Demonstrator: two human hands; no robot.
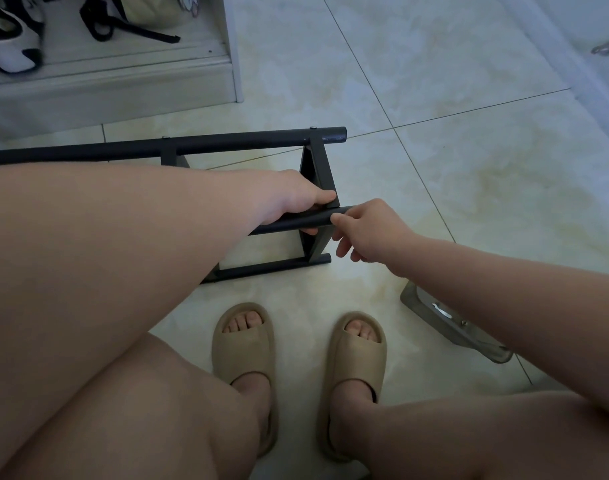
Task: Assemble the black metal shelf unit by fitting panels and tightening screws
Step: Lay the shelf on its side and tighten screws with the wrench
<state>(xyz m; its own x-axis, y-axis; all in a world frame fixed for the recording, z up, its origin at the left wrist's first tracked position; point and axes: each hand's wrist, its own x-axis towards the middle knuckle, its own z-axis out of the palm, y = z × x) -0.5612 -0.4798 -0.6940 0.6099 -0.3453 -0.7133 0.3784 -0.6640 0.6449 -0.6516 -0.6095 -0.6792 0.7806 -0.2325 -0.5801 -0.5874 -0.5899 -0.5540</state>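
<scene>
The black metal shelf frame [227, 142] lies on its side on the tiled floor, with round tubes running left to right and a flat black panel [317, 168] joining them at the right end. My left hand [292, 199] grips the near upper tube [296, 221] just left of that panel, thumb on top and fingers curled under. My right hand [369, 230] comes in from the right and touches the end of the same tube with its fingertips, the other fingers hanging loosely. No screw or tool shows in either hand.
A pale low cabinet shelf [123, 77] with shoes and black straps stands at the upper left. A clear plastic bag [448, 323] with small metal parts lies on the floor at the right. My feet in beige slippers [244, 344] are below the frame.
</scene>
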